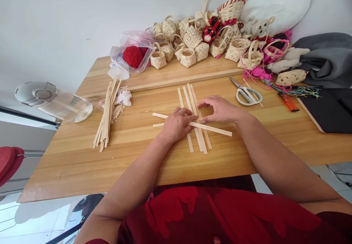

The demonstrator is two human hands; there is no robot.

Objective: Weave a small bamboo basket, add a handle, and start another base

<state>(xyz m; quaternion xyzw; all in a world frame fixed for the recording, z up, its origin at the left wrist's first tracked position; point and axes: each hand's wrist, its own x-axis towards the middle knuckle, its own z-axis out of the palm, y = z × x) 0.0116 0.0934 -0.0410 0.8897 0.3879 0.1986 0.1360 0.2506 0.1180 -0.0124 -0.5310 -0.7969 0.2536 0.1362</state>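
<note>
Several thin, flat wooden strips [200, 137] lie side by side on the table, running away from me, with a crosswise strip [217, 129] slanting over them. A second crosswise strip [158, 125] shows its end at the left. My left hand [177, 124] rests on the crossing, its fingers closed over the slanting strip and pressing the others down; part of the crossing is hidden under it. Just right of the lengthwise strips, my right hand [217, 109] is open, thumb and fingers curved apart. Its thumb tip is close to the crossing; whether it touches a strip I cannot tell.
A bundle of loose strips [107, 115] and a clear bottle [59, 103] lie to the left. Scissors [249, 94] and an orange lighter [288, 102] are at the right. Small woven baskets [188, 57], red yarn [133, 56] and crocheted toys [290, 59] line the back behind a wooden bar [187, 80].
</note>
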